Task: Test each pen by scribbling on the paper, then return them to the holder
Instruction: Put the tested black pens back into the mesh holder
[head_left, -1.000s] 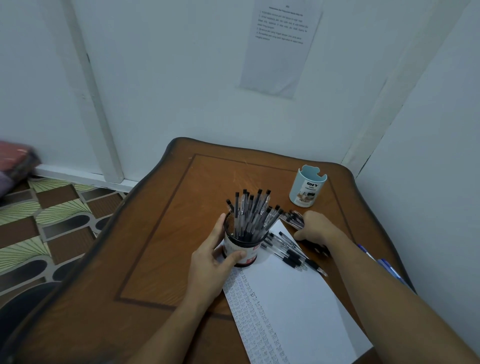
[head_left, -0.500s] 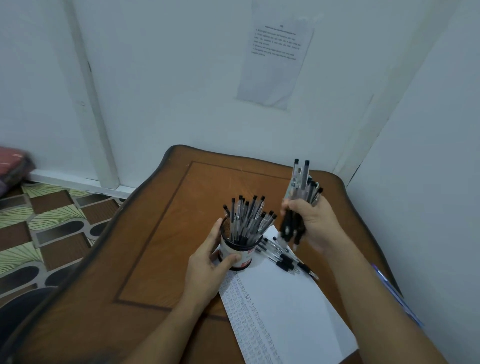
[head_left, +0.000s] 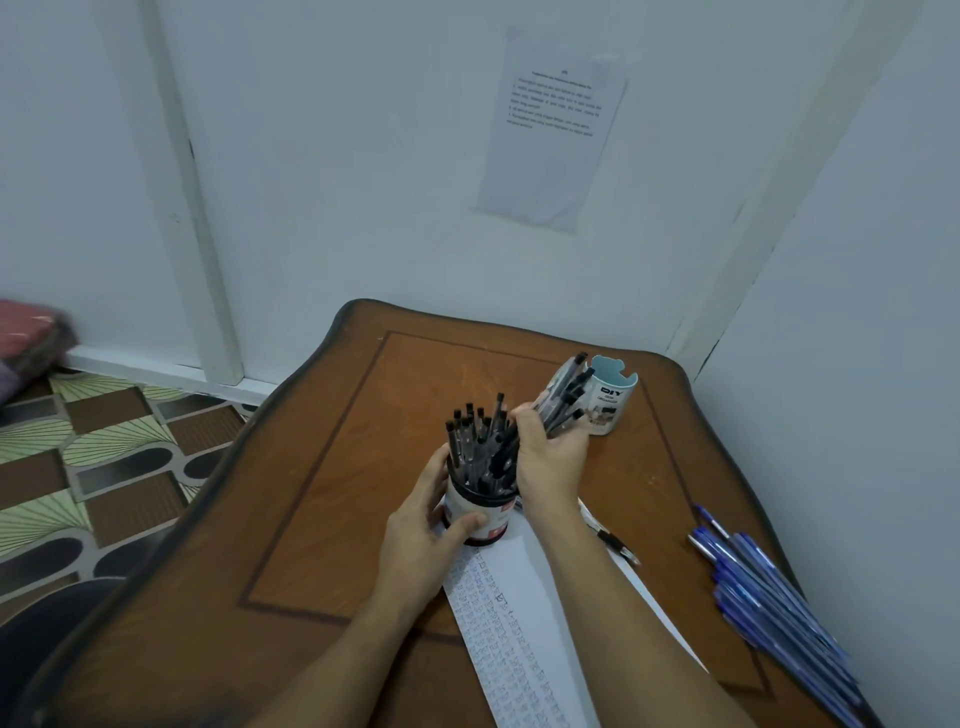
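A: Where does the holder stand?

B: The holder (head_left: 480, 514) stands upright on the table (head_left: 322, 493), on the far end of the paper (head_left: 524, 623). The paper runs from it toward the person. The holder is packed with black pens (head_left: 475, 436), caps up.

A: And the hands?

B: The left hand (head_left: 423, 530) grips the holder from its left side, with the thumb across the front wall near the base and the fingers curled round behind. The right hand (head_left: 548, 457) is just right of the holder, against its rim as far as I can tell. Its fingers are closed round a bundle of pens (head_left: 563, 395). The bundle tilts away to the right, and its lower tips are at the mouth of the holder.

A: How much room is around it?

B: Left of the holder, a wide stretch of wood goes to the wavy table edge, and past that is the patterned floor (head_left: 104, 467). Behind and right of the holder stands a light blue cup (head_left: 608, 402), near the upper ends of the bundle; I cannot tell whether they touch. Right of the holder, a single black pen (head_left: 615, 543) lies at the paper's edge. Farther right, well apart, blue pens (head_left: 769, 587) lie in a heap along the right table edge, close to the wall (head_left: 857, 312). Behind the holder the table ends at the wall, where a printed sheet (head_left: 550, 130) hangs.
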